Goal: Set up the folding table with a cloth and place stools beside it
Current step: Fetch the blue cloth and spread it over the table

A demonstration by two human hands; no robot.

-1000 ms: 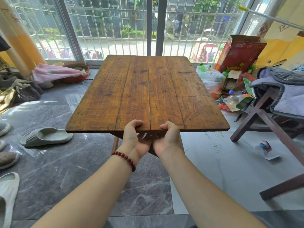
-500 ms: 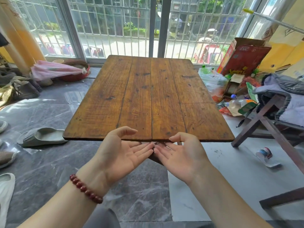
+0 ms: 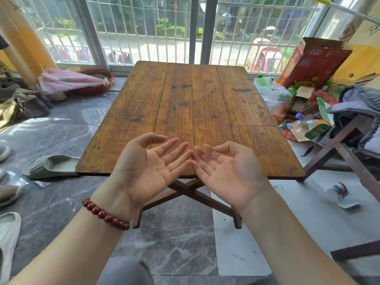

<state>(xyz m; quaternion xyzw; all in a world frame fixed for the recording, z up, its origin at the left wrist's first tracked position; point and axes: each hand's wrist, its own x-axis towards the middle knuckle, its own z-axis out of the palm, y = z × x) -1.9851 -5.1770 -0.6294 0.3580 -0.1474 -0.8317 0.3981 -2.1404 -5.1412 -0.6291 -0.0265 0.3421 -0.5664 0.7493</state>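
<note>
Head view: your left hand (image 3: 148, 169) and right hand (image 3: 228, 171) hovered palm-up at the near edge of the table (image 3: 205, 103), fingers relaxed, gripping nothing, probably because it already stood unfolded.

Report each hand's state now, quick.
Left hand: open, palm up, holding nothing, in front of the table's near edge.
Right hand: open, palm up, holding nothing.

- Daylight is streaming through the barred window (image 3: 144, 27) along the far wall;
- a yellow curtain (image 3: 22, 38) is hanging at the far left corner;
- the grey marble floor (image 3: 174, 243) is gleaming; a slipper (image 3: 53, 166) is lying near its left edge;
- a red cardboard box (image 3: 314, 62) is leaning at the far right corner, behind a white plastic bag (image 3: 271, 93).
</note>
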